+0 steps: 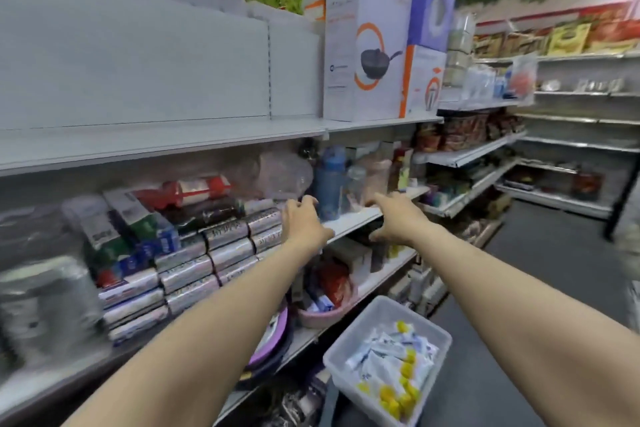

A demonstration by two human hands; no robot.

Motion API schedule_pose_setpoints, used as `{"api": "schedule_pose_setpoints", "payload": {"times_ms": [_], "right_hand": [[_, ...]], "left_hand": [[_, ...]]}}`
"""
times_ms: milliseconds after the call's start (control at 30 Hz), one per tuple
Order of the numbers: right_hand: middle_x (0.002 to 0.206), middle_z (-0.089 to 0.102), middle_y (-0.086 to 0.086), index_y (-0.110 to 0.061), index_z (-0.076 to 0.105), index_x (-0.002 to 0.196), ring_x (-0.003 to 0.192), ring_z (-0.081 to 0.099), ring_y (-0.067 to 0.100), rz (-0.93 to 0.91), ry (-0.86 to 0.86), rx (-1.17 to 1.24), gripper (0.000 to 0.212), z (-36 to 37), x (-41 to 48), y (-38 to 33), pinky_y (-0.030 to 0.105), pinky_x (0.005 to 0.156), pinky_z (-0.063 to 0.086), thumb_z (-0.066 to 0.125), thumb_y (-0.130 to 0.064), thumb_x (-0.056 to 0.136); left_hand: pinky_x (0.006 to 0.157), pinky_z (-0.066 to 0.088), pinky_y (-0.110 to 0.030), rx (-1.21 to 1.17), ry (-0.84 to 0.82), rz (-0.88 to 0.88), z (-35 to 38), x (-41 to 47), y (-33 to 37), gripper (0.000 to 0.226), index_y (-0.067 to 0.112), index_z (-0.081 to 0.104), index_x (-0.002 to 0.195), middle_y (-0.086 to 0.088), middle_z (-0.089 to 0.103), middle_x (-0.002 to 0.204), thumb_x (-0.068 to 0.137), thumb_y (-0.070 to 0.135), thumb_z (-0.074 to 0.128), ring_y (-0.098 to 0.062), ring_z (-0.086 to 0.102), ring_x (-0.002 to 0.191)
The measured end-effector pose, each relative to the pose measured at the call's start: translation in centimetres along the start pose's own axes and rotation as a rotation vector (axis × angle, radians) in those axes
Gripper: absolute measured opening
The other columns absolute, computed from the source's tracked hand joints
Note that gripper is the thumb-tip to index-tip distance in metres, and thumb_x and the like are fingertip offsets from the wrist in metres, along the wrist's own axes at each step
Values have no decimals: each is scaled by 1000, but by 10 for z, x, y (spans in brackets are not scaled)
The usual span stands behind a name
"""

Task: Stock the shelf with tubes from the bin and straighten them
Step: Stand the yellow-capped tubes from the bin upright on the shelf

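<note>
Both arms are stretched toward the shelf [353,218] and neither hand carries anything. The left hand [300,218] sits just left of the blue bottle [329,184], its fingers loosely bent at the end of the row of silver boxes [228,246]. Motion blur hides whether they actually touch a box. The right hand [393,218] is just right of the bottle and a little nearer the camera, fingers spread wide with the thumb dropped below the shelf's front lip. Between the hands, in front of the bottle, runs a strip of bare white shelf board. This is likely the slot meant for the stock, and the two hands seem set on either side of it to frame or tidy that gap. The tubes [388,354] — white, with yellow caps [410,357] — all lie in a loose heap in the clear bin [353,326], well below the bottle and to its right, down at the person's hip. No tube can be made out on the shelf beside the bottle, so the stocking looks barely begun or between loads. The bin's spot directly under the right arm suits short trips — a hand need only drop down from the bottle's level to grab more. The heaped tubes point every way, so each will need turning before it lines up beside the bottle.
</note>
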State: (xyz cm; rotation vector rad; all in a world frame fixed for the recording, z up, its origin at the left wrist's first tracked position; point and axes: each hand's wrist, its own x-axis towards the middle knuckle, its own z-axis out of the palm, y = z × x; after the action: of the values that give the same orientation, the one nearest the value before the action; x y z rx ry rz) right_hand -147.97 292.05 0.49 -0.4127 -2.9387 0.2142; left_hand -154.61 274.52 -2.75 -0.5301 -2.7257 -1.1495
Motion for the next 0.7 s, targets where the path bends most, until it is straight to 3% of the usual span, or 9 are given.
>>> {"api": "schedule_pose_setpoints", "payload": {"times_ms": [200,333,567,700], "right_hand": [[126,48,12,-28,43,140,116,51,34,94,-120,7,77,57,72,90,38,91,47,80,-37,74],[130,56,8,-25,50,135,119,52,30,138,-214,31,70,111,128,138,38,95,47,81,-40,74],[138,54,7,-18,52,135,123,53,26,248,-489,168,65,239,177,214,34,96,46,80,-35,78],[130,57,8,-19,53,134,112,62,26,314,-683,257,60,308,192,260,32,85,52,79,-32,81]], "left_hand": [[102,39,-37,18,-152,-5,129,64,1,68,19,49,128,-15,43,129,70,34,80,-34,41,122],[97,41,-37,20,-274,-76,205,110,-16,64,17,50,126,-15,44,128,70,34,79,-35,44,118],[99,41,-37,46,-476,-360,322,141,-75,82,17,42,141,-19,46,131,71,36,81,-35,46,121],[97,42,-35,43,-582,-554,394,131,-113,75,13,48,131,-15,49,133,70,42,81,-32,49,121]]}}
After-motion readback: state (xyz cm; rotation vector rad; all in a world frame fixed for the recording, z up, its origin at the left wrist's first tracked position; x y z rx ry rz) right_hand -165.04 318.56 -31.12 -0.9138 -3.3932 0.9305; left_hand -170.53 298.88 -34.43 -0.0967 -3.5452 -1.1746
